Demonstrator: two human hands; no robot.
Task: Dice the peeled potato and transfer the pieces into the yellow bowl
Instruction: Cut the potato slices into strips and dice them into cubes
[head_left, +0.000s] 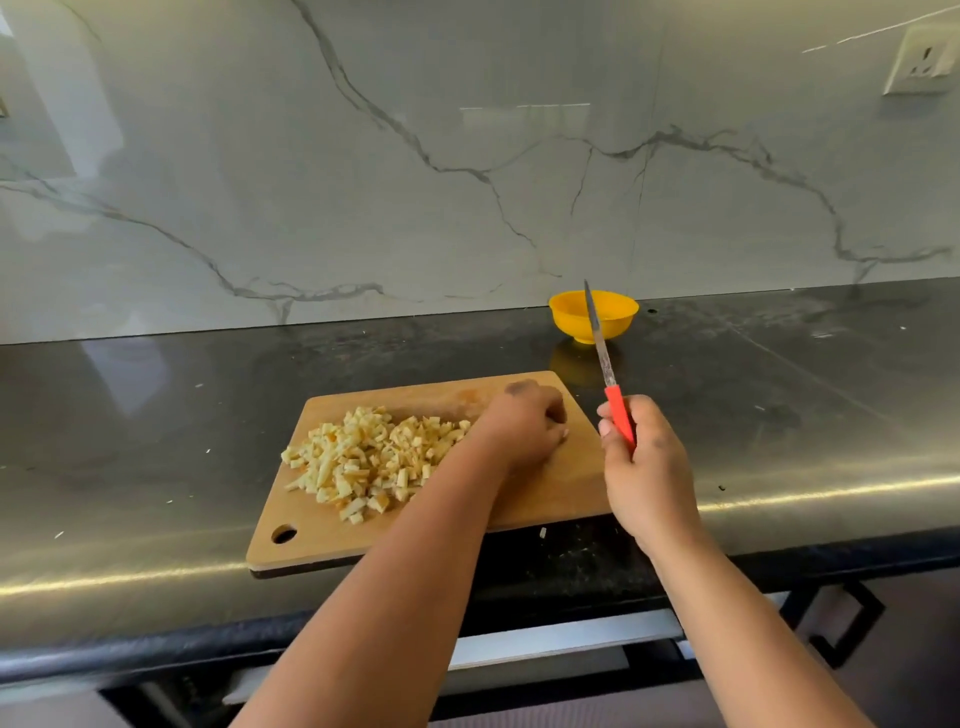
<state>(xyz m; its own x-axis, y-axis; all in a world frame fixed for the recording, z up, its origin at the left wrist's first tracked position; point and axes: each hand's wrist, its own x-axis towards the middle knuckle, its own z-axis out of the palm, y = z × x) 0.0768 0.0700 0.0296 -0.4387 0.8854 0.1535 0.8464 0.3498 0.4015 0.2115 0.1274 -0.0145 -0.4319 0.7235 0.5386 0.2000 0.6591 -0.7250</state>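
Holding a knife (605, 358) by its red handle, the right hand (644, 467) is raised just off the right edge of the cutting board (545, 499), fingers wrapped round the handle and the blade pointing up and away toward the wall. The blade tip crosses in front of the yellow bowl (593, 315) in this view, though the bowl stands farther back on the table (156, 415), close to the marble wall (363, 156) and well apart from the board.

The left hand (524, 426) rests on the far right part of the board with its fingers curled under; whether it pinches anything beneath them cannot be told, since the knuckles hide the fingertips. Its forearm crosses the near right corner of the board.

The diced potato (363, 457) lies in a loose heap on the left and middle of the board, pale yellow cubes and a few longer strips, the right edge of the heap reaching up to the left hand. No pieces can be seen inside the bowl from this angle; only part of its inner wall shows.

The board sits slanted on the dark, glossy table, its hanging hole (283, 533) at the near left corner. A few small pale scraps (543, 531) lie on the table just off the board's near edge. A wall socket (922, 60) sits at the upper right.
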